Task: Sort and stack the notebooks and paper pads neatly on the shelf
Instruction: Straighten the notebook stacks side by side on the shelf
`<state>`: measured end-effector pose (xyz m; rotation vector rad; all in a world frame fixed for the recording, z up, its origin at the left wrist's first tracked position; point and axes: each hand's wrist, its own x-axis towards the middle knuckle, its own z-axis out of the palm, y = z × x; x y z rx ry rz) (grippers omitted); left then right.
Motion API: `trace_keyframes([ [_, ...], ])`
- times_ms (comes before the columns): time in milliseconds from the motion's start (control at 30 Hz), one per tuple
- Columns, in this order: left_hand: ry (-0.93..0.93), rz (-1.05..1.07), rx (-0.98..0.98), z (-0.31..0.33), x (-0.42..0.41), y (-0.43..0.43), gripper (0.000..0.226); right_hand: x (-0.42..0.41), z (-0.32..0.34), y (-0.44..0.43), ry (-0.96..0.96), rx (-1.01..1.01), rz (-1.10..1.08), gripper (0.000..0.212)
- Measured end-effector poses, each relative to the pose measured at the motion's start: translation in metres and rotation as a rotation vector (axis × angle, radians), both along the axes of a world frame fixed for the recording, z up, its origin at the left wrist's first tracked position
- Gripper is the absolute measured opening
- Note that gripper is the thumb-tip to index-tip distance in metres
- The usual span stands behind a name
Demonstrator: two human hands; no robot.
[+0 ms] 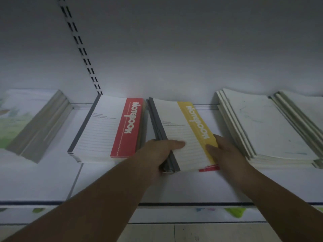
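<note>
At yellow stack (181, 130) edges: left hand (157, 154), right hand (225, 151).

Both arms are bare as far as they show: the left forearm (90, 201) and the right forearm (279, 196) are uncovered from the lower edge of the view up to the wrists. The left hand (157, 158) and the right hand (225, 152) are bare too. The dim, soft light blurs knuckles, nails and finer detail.

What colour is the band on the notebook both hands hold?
Yellow band on the notebook, white lettering; head view.
</note>
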<state>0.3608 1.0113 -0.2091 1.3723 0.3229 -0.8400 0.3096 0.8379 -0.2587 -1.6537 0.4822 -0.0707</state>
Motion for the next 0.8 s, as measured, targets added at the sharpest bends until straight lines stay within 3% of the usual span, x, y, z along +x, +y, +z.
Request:
trace_keyframes([
  [67,-0.185,-0.016,-0.012,-0.008,-0.010,0.008,0.032,-0.003,0.009,0.001,-0.012,0.031,0.025,0.027],
  [167,-0.493,-0.105,-0.078,0.000,-0.023,0.025,0.046,-0.002,0.041,0.003,-0.106,0.076,0.156,0.064],
  [233,-0.645,-0.126,-0.014,0.006,-0.017,0.034,0.045,-0.006,0.060,0.009,-0.245,0.036,0.199,0.059],
  [333,-0.693,-0.107,0.022,-0.004,-0.012,0.042,0.047,-0.020,0.059,0.027,-0.336,-0.102,0.074,0.041],
  [433,-0.736,-0.048,0.089,-0.023,-0.024,0.045,0.066,-0.029,0.039,0.040,-0.322,-0.119,-0.070,0.007],
  [500,-0.737,0.013,0.112,-0.033,-0.031,0.045,0.072,-0.036,0.032,0.046,-0.312,-0.121,0.003,0.017],
  [567,-0.705,0.068,0.079,-0.036,-0.035,0.044,0.073,-0.042,0.033,0.048,-0.321,-0.128,0.087,0.050],
  [600,-0.698,0.092,0.062,-0.034,-0.037,0.044,0.074,-0.044,0.035,0.046,-0.326,-0.134,0.085,0.053],
  [700,-0.693,0.106,0.023,-0.025,-0.044,0.043,0.076,-0.043,0.049,0.049,-0.428,-0.204,0.054,0.039],
  [800,-0.649,0.111,0.031,-0.020,-0.049,0.040,0.055,-0.041,0.047,0.055,-0.474,-0.193,-0.038,0.041],
])
